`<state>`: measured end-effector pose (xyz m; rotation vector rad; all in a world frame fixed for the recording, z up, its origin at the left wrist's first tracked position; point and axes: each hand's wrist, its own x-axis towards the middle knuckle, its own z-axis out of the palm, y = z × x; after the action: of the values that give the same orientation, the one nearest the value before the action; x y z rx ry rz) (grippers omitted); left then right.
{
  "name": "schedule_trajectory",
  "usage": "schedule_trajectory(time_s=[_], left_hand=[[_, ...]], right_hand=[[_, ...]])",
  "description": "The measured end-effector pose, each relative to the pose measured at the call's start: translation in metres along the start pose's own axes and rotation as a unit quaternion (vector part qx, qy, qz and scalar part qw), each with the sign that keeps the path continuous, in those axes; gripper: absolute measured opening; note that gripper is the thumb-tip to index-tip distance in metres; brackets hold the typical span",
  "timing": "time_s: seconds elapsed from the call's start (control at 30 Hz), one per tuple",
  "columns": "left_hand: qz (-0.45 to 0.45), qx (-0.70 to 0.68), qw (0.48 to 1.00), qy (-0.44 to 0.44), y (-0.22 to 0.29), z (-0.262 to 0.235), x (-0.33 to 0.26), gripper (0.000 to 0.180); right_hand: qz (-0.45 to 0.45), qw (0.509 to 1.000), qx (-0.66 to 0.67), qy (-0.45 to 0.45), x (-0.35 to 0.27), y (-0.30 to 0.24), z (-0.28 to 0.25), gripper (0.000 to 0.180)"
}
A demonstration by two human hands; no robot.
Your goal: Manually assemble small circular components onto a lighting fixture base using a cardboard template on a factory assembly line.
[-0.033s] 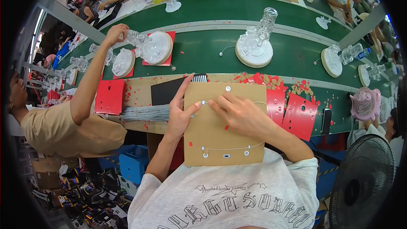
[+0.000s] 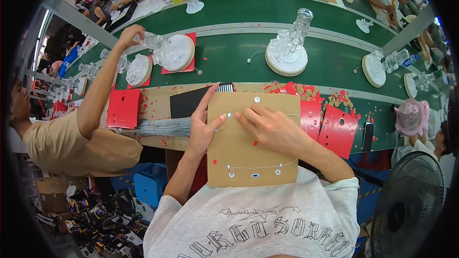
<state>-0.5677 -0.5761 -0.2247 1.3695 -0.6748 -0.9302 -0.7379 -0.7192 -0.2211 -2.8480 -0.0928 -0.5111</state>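
Both hands meet on a square brown cardboard panel [image 2: 251,155] lying flat on the tabletop [image 2: 158,105] before the person. The left hand [image 2: 203,131] pinches a thin silver wire [image 2: 229,114] near the panel's upper edge, forefinger pointing away. The right hand [image 2: 267,126] lies just beside it, fingertips pressing the same wire; its forearm crosses the panel's right side.

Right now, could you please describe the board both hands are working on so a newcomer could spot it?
Start at the long green conveyor belt; nearer than it, directly under the left hand and right hand, lies a cardboard panel. Unlike the red sheets beside it, it is plain brown.
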Motion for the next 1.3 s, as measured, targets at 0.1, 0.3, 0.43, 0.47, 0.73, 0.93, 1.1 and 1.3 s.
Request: schedule_trajectory(time_s=[0.1, 0.3, 0.43, 0.47, 0.73, 0.93, 1.1, 1.3], left_hand=[[0.012, -0.009, 1.000, 0.010, -0.001, -0.001, 0.001, 0.077], [0.028, -0.015, 0.999, 0.011, 0.000, 0.000, 0.003, 0.068], [0.012, -0.021, 1.000, 0.007, -0.003, -0.005, 0.005, 0.064], [0.023, -0.018, 1.000, 0.005, -0.004, -0.005, 0.005, 0.063], [0.016, -0.014, 1.000, 0.003, -0.004, -0.008, 0.005, 0.064], [0.025, -0.030, 0.999, 0.008, -0.005, -0.010, 0.001, 0.065], [0.021, -0.031, 0.999, -0.001, -0.002, -0.009, 0.002, 0.066], [0.030, -0.024, 0.999, -0.007, -0.002, -0.011, 0.002, 0.069]], right_hand=[[-0.051, 0.997, -0.056, -0.021, 0.004, 0.007, -0.004, 0.054], [-0.085, 0.993, -0.073, -0.030, 0.008, 0.014, -0.009, 0.056], [-0.071, 0.997, -0.014, -0.024, 0.013, 0.016, -0.003, 0.058], [-0.067, 0.998, 0.010, -0.013, 0.014, 0.016, -0.002, 0.059], [-0.087, 0.994, -0.021, 0.067, 0.012, 0.018, 0.024, 0.053], [-0.110, 0.989, 0.019, 0.098, 0.019, 0.025, 0.016, 0.037], [-0.082, 0.988, 0.049, 0.120, 0.015, 0.023, 0.019, 0.026], [-0.097, 0.984, 0.046, 0.141, 0.017, 0.025, 0.020, 0.027]])
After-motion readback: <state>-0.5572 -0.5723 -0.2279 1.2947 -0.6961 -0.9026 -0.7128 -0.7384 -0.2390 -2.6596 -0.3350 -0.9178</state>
